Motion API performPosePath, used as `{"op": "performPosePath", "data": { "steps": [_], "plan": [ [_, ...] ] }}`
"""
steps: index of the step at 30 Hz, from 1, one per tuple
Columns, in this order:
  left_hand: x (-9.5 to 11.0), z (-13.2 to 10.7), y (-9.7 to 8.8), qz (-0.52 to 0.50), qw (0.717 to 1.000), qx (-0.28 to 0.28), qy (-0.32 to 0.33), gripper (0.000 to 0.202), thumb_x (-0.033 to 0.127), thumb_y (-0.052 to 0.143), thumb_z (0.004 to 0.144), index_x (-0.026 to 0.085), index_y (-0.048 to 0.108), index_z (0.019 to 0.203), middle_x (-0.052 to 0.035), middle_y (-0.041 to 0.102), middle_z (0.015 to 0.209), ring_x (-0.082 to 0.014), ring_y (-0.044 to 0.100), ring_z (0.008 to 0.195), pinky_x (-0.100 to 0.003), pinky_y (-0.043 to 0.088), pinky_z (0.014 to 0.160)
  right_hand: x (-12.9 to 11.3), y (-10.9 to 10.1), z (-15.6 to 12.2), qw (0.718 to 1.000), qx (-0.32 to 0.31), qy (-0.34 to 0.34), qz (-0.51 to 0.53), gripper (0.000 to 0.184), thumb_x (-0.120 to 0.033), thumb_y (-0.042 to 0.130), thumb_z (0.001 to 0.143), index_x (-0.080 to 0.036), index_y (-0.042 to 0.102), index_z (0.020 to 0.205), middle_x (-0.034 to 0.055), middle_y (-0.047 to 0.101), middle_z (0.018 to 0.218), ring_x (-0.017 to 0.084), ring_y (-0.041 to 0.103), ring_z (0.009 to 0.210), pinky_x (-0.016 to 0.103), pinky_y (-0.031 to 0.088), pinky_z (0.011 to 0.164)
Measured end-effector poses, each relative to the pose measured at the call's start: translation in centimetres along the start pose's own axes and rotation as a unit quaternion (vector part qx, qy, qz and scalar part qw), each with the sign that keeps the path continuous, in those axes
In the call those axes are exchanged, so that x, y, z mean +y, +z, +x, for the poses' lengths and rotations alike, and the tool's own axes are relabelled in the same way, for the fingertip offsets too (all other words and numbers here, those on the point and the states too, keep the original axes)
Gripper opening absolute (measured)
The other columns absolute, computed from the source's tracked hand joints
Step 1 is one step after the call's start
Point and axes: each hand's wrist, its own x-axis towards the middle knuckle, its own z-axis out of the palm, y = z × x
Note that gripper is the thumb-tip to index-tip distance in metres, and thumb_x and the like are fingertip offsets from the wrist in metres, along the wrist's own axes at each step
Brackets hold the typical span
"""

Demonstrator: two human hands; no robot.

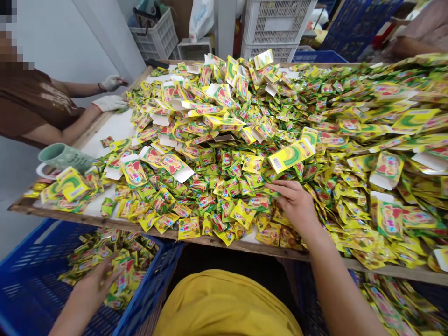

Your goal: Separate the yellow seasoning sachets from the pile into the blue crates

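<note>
Yellow-green foil sachets [210, 158] lie heaped across our wooden table [105, 224], crowding right up to its near edge. Our right hand [294, 205] rests on the heap by that edge, fingers spread apart, clamping nothing. Our left hand [96, 284], also open, sits below the table's near-left corner, over more sachets [115, 266] in a blue plastic crate [21, 280].

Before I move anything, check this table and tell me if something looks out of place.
A green mug lies tipped on its side near the left edge of the table, against the sachets. It looks odd because it is not standing upright and sits among the packets. No spill shows.
</note>
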Motion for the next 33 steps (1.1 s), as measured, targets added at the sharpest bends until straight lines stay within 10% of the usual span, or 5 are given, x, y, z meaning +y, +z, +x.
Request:
{"op": "performPosePath", "data": {
  "steps": [4,9,13,22,33],
  "plan": [
    [1.6,0.5,-0.8,0.019,0.998,0.053,0.008,0.025,0.056,0.062,0.07,0.034,0.069,0.082,0.0119,0.075,0.077,-0.0235,0.07,0.075,-0.035,0.056,0.07,1.7,-2.0,-0.5,0.99,0.064,0.119,-0.048,0.027,-0.038,0.066,0.079,-0.016,0.074,0.093,0.0046,0.065,0.069,0.018,0.057,0.061,0.031,0.044,0.06],
    [18.1,1.5,4.7,-0.125,0.961,0.016,0.245,0.019,0.033,0.057,0.087,0.022,0.071,0.083,-0.0029,0.071,0.084,-0.0181,0.064,0.079,-0.029,0.05,0.077,-0.7,-3.5,-0.8,0.962,0.113,0.247,-0.042,0.037,-0.049,0.072,0.069,-0.016,0.071,0.086,0.0026,0.063,0.061,0.017,0.053,0.055,0.029,0.039,0.055],
    [25.7,2.8,9.5,-0.116,0.914,-0.042,0.386,0.022,0.022,0.049,0.092,0.018,0.071,0.09,-0.0063,0.065,0.081,-0.0186,0.057,0.081,-0.033,0.045,0.081,-5.2,-0.5,-1.3,0.948,-0.075,0.21,0.227,0.027,-0.044,0.071,0.072,-0.018,0.069,0.078,0.0026,0.069,0.072,0.017,0.058,0.063,0.028,0.044,0.059],
    [24.9,3.2,11.8,-0.093,0.916,-0.066,0.384,0.02,0.019,0.054,0.089,0.018,0.072,0.097,-0.0081,0.063,0.085,-0.0204,0.055,0.084,-0.035,0.045,0.077,-5.0,4.6,-1.2,0.979,-0.169,0.099,0.047,0.023,-0.024,0.063,0.08,-0.017,0.065,0.102,0.0073,0.066,0.089,0.022,0.061,0.082,0.033,0.046,0.073],
    [20.3,15.4,-0.4,0.229,0.872,0.052,0.43,0.067,-0.003,0.044,0.076,0.025,0.044,0.137,-0.0134,0.04,0.145,-0.0334,0.032,0.13,-0.056,0.034,0.095,-7.2,4.9,-4.7,0.989,-0.143,-0.006,0.04,0.024,-0.018,0.054,0.081,-0.022,0.056,0.104,0.007,0.062,0.094,0.023,0.061,0.082,0.034,0.05,0.07]
  ]
}}
